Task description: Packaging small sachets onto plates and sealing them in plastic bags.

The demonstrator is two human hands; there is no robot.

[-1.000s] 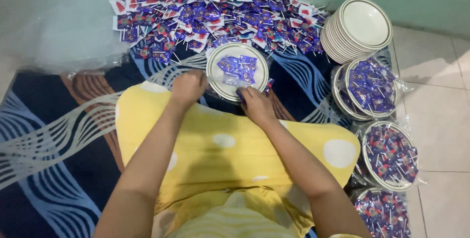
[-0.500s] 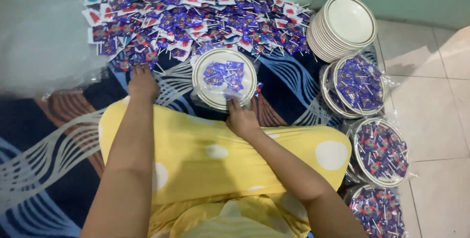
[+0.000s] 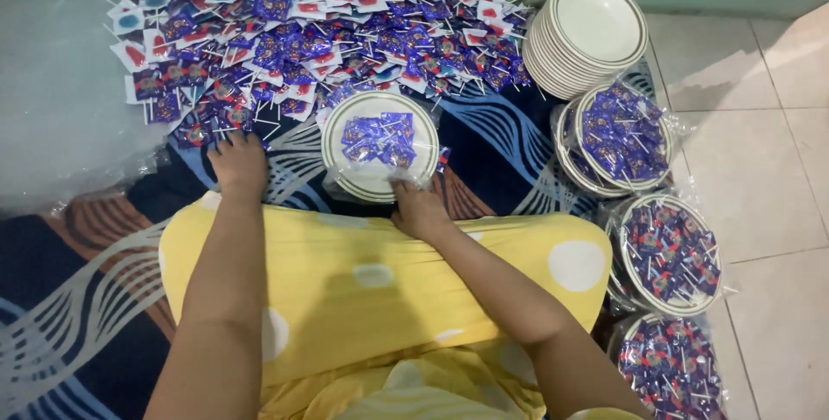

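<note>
On the patterned floor mat (image 3: 518, 152), a person in yellow dotted clothing sits before a cream plate (image 3: 380, 148) with a dark rim, which serves as the centre of the scene. A handful of purple-wrapped lollipops (image 3: 380, 139) lies on that plate, under a loose clear plastic wrap. The right hand (image 3: 420, 210) rests at the plate's near edge, its fingers (image 3: 404, 189) together and touching the wrap at the rim; whether they pinch it cannot be told. The left hand (image 3: 237, 164) lies well to the left of the plate, palm down with fingers (image 3: 226, 144) slightly spread on the near edge of a large heap of wrapped lollipops (image 3: 302, 31), which stretches across the mat beyond the plate. To the upper right of the plate stands a stack of empty plates (image 3: 587, 36). Further right, three filled plates (image 3: 665, 252) sealed in plastic run in a row towards the person along the tiled floor (image 3: 760, 144).
</note>
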